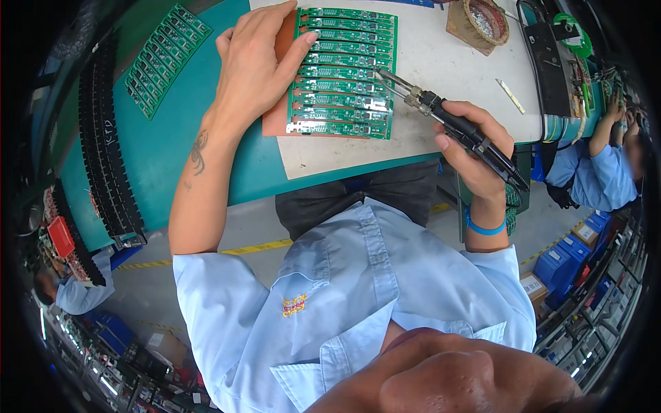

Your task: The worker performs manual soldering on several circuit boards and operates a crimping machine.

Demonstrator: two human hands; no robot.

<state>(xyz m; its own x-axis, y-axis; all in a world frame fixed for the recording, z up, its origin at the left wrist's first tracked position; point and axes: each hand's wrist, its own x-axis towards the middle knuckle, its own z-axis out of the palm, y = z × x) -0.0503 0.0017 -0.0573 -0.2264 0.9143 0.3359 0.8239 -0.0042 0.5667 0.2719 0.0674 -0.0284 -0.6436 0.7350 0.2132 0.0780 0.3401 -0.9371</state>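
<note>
A green panel of several long, narrow circuit boards [344, 88] lies on an orange-brown sheet [275, 125] on the bench. My left hand [256, 65] rests along the panel's left side, fingers stretched out and thumb touching its edge. In my right hand [482, 141] is a black soldering iron [454, 124], held like a pen from the right. Its thin metal tip reaches the right part of a board about halfway down the panel; whether it touches is too small to tell. A blue band [485, 229] circles my right wrist.
Another green board panel [165, 60] lies far left, near a long black slotted rack [107, 138]. A round container with metal scraps [487, 20] stands back right. Nearby are a pale stick [511, 96], a green spool [577, 38] and cables. Another person's blue sleeve [595, 175] shows at right.
</note>
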